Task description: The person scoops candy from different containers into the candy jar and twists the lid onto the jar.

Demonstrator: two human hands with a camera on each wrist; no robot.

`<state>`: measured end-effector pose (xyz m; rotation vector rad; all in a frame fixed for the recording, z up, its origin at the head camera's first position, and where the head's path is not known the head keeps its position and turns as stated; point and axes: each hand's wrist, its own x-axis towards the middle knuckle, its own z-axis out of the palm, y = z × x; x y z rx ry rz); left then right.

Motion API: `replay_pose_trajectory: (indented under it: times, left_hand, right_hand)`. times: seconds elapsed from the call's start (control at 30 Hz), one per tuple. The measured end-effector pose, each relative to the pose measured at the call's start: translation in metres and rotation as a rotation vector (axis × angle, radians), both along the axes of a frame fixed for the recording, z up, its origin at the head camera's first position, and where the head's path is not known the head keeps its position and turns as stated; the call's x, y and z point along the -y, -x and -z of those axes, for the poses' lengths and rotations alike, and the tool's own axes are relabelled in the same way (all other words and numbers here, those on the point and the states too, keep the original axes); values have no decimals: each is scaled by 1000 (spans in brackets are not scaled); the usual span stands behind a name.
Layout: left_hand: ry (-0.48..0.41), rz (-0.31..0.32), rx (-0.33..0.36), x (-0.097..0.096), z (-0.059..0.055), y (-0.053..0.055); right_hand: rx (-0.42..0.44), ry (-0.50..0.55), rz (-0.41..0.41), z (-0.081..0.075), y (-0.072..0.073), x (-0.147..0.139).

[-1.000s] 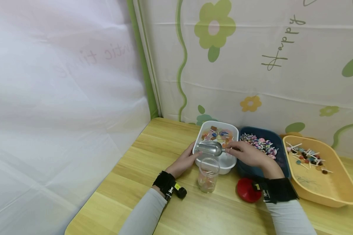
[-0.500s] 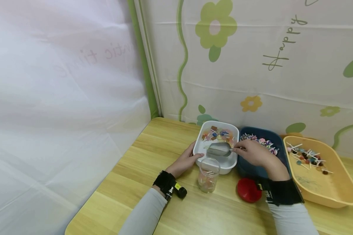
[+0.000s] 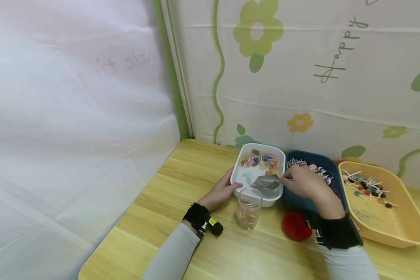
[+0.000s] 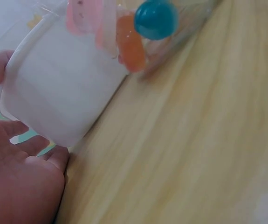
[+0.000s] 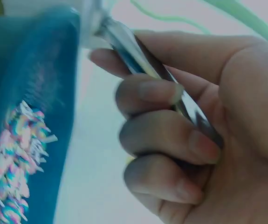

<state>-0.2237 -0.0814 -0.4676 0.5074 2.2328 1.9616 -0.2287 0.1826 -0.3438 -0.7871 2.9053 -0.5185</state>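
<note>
The left hand (image 3: pixel 218 194) is holding the white tub (image 3: pixel 270 202), thumb over its rim and fingers partly bent against its outside. The right hand (image 3: pixel 302 182) is gripping the scoop (image 3: pixel 267 181), fingers curled closely round its handle; the blade is tilting within the white tub's near right part. Sweets (image 3: pixel 267 158) are lying in that tub's far half. The cup (image 3: pixel 247 217), partly filled, is standing upright in front of the white tub. The blue tub (image 3: pixel 294 202) is sitting just right of it, the yellow tub (image 3: pixel 402 229) farther right.
</note>
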Motion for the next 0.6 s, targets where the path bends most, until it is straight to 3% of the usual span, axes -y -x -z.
replay_pose_trajectory:
  times: [0.33,0.43,0.6]
  left_hand:
    - [-39,32,5,2,-7,-7]
    - [-30,44,11,3,-16,-11]
    - [-14,49,11,2,-29,-17]
  right_hand:
    - [-194,-11,12,39,11,27]
    - [-205,32,-16,42,14,22]
    - [-146,138,-46,41,20,12]
